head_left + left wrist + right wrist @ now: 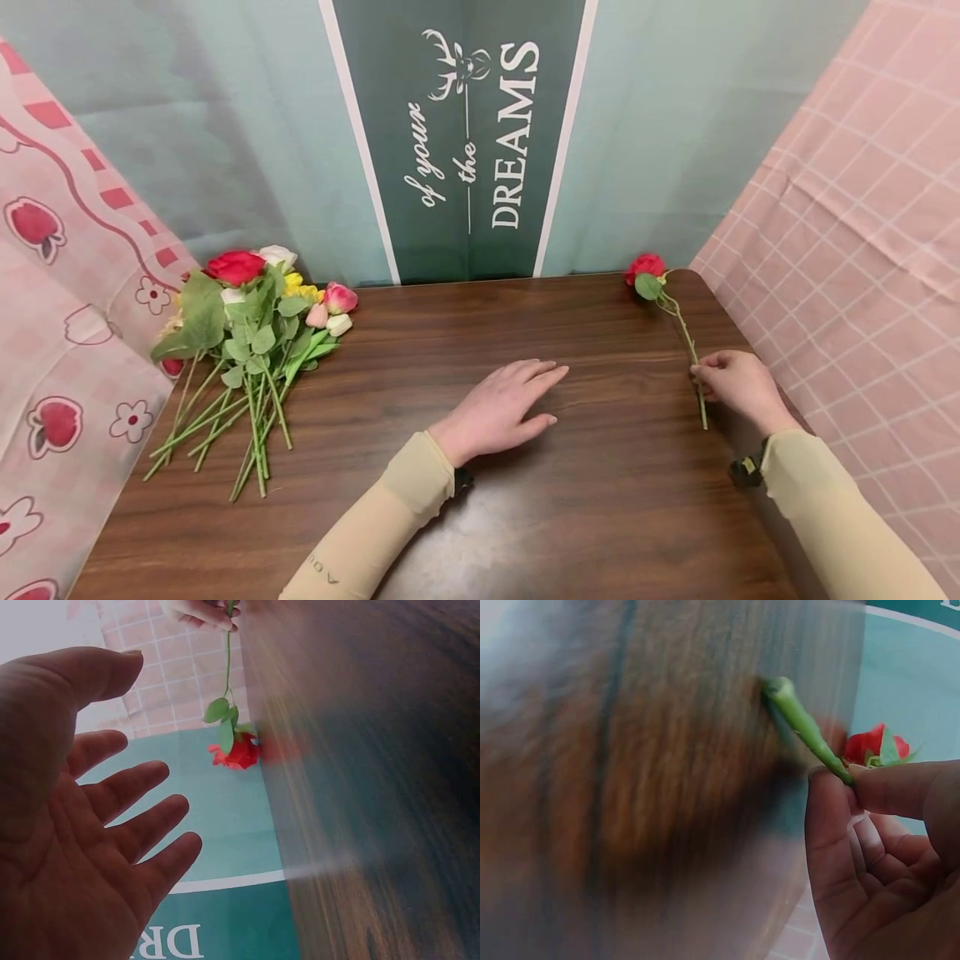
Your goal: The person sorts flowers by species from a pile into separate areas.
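Both wrist views are blurry, so the table (pixel 480 500) looks smeared in them. In the right wrist view the rose (pixel 874 744) is mostly hidden behind the fingers (pixel 832 847), and only its stem end shows clearly. The right hand (pixel 738 385) pinches the rose (pixel 647 268) by its stem at about 3 o'clock on the table, with the red bloom pointing to 1 o'clock near the far edge. The left hand (pixel 501 410) lies flat and relaxed in the middle, holding nothing. A bunch of flowers (pixel 247 333) lies loose at 9 o'clock, well apart from both hands.
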`<state>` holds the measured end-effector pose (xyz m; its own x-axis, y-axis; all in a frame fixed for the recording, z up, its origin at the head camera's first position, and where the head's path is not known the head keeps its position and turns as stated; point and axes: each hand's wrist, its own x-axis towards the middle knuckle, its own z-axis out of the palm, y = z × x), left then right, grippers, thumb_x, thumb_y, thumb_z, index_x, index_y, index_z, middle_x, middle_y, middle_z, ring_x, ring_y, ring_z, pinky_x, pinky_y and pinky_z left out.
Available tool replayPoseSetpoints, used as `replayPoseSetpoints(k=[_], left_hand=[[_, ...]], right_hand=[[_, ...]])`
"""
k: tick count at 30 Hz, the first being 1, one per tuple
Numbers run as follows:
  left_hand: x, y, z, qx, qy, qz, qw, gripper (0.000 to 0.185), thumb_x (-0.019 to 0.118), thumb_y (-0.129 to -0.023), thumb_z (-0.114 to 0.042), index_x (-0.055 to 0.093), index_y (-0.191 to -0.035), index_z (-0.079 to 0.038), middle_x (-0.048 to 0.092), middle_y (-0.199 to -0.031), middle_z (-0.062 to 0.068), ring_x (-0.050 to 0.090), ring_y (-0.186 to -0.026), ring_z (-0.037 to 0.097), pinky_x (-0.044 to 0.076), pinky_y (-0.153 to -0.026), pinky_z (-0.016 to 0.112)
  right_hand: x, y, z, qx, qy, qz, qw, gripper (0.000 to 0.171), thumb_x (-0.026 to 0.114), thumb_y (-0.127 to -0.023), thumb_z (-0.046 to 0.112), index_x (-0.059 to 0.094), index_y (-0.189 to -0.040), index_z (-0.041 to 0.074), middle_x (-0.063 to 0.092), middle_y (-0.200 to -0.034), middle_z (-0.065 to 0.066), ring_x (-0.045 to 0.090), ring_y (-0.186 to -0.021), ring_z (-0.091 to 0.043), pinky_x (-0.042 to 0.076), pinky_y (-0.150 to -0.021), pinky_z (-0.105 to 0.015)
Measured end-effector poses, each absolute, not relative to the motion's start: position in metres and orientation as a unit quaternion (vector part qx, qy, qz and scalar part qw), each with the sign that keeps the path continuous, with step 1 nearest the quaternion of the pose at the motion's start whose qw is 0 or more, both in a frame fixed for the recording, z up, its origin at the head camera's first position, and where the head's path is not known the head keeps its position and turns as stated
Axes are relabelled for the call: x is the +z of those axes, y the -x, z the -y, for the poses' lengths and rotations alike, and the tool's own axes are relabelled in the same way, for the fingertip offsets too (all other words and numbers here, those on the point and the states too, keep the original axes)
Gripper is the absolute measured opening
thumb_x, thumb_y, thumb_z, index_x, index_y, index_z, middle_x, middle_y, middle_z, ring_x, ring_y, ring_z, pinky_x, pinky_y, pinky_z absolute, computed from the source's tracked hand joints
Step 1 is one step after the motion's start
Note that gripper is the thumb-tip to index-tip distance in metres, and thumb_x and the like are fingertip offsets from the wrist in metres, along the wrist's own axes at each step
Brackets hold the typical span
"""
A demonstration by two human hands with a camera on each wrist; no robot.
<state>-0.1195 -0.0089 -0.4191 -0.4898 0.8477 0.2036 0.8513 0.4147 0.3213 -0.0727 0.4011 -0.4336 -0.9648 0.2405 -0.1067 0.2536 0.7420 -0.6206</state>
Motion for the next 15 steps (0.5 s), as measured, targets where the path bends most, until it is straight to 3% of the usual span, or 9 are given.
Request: replayPoseSetpoints(k=[7, 15], left_hand=[[-0.422, 0.119, 0.011, -0.195, 0.506, 0.840, 0.002, 0.067, 0.059, -0.103, -0.041, 0.034, -0.161, -0.018, 0.040, -0.160, 0.006, 0.036, -0.147, 0.023, 0.030, -0.120, 0.042], [-0.424, 0.122, 0.012, -0.195, 0.510, 0.838, -0.005, 0.067, 0.059, -0.103, -0.041, 0.034, -0.161, -0.018, 0.039, -0.161, 0.005, 0.037, -0.147, 0.025, 0.029, -0.120, 0.042]], right_hand=[[-0.439, 0.091, -0.399, -0.244, -0.126, -0.962, -0.012, 0.032, 0.063, -0.099, 0.026, 0.071, -0.105, -0.005, 0.072, -0.073, -0.002, 0.068, -0.060, -0.015, 0.053, -0.060, -0.037], [-0.444, 0.090, -0.393, -0.206, -0.109, -0.972, -0.027, 0.029, 0.063, -0.097, 0.022, 0.071, -0.108, -0.004, 0.067, -0.064, 0.004, 0.063, -0.054, -0.014, 0.047, -0.055, -0.036]])
